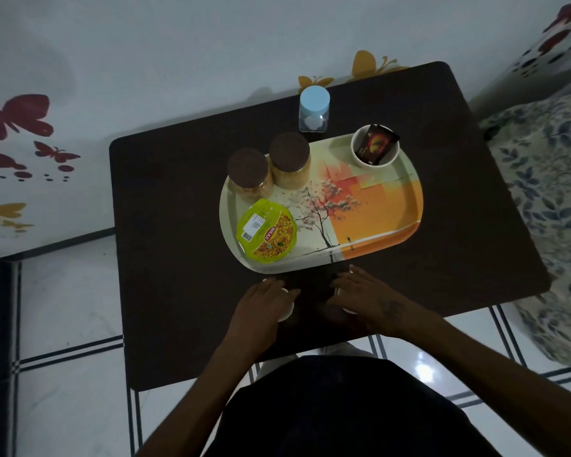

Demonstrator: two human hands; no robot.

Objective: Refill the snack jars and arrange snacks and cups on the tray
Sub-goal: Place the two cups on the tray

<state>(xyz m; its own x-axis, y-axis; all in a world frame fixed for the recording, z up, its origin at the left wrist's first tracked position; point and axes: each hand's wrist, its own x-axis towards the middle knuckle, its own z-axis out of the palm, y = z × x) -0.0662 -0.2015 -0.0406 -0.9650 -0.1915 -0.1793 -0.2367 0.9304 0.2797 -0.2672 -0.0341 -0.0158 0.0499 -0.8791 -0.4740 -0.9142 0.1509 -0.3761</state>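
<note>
Covering two white cups, my left hand [267,296] and right hand [365,296] seemingly curl fingers around them; tray [376,240] lies just ahead.

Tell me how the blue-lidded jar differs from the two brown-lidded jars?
The blue-lidded jar stands off the tray on the dark table; the brown-lidded jars stand on the tray. It looks nearly empty, while they are filled with yellowish snack. Its lid is pale blue, theirs dark brown. All are clear, upright and capped.
</note>
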